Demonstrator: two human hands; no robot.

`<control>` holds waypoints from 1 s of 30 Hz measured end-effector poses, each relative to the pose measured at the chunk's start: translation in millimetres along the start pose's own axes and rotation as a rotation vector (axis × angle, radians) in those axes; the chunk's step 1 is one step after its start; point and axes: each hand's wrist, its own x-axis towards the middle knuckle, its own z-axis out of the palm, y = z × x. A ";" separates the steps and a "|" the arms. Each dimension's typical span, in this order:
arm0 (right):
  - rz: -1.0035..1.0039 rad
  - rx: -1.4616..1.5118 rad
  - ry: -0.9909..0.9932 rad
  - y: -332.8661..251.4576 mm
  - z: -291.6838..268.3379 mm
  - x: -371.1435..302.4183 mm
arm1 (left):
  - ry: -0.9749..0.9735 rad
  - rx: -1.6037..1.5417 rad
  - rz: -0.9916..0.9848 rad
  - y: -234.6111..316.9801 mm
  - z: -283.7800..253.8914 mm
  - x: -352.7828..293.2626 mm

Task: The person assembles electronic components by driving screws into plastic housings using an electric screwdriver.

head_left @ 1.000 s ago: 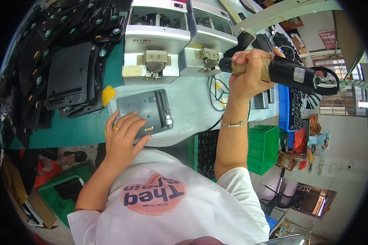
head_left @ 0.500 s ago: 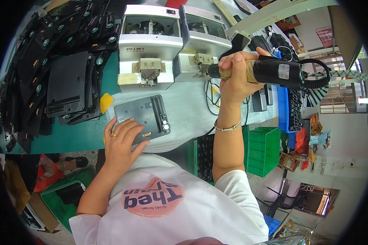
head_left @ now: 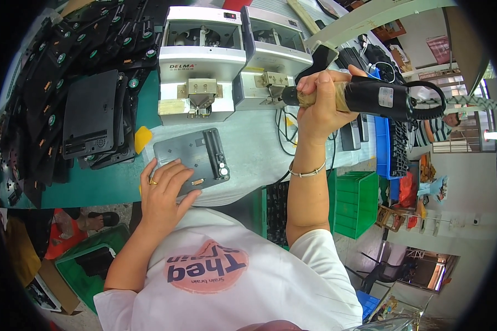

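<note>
Indoors, over sheeting [head_left: 254,149] near crates [head_left: 357,203], right fingers [head_left: 326,95] grip a driver [head_left: 370,97], left fingers [head_left: 175,177] loose.

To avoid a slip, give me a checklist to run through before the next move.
1. Left hand on the black panel: ok, fingers rest over its near left corner.
2. Panel lying on the table: ok.
3. Right hand firmly around the power tool: ok, fingers wrap its taped part.
4. Tool's tip touching the right machine: cannot tell, too small.
5. Space around the panel clear: not ok, a yellow scrap lies just left of it.
</note>
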 end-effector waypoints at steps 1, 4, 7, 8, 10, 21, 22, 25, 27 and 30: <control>0.011 0.004 -0.005 1.7 0.6 -0.4 | -0.009 -0.007 -0.006 -0.9 0.2 -0.5; 0.002 0.070 0.010 -5.1 3.8 -4.7 | -0.016 -0.004 -0.021 -1.0 -0.3 -3.5; 0.092 0.282 0.042 -26.6 6.6 -14.3 | -0.008 -0.011 -0.023 0.2 -0.7 -6.8; 0.140 0.315 0.059 -32.3 9.9 -19.4 | -0.012 -0.005 -0.044 0.8 -1.1 -6.0; 0.223 0.374 0.026 -41.7 17.2 -32.0 | 0.014 -0.022 -0.029 1.4 -1.2 -2.5; 0.514 0.482 -0.284 -54.5 64.0 -112.6 | 0.014 -0.108 -0.077 -5.5 -2.4 0.0; 0.537 0.513 -0.248 -56.5 65.6 -114.2 | 0.050 -0.139 -0.083 -6.3 -2.2 0.1; 0.545 0.531 -0.207 -58.6 68.2 -111.3 | 0.105 -0.177 -0.097 -8.1 -1.2 -1.4; 0.535 0.521 -0.202 -57.5 67.6 -111.1 | 0.119 -0.187 -0.102 -9.0 -0.5 -2.9; 0.507 0.527 -0.213 -56.7 67.9 -111.2 | 0.144 -0.207 -0.107 -9.8 0.4 -4.9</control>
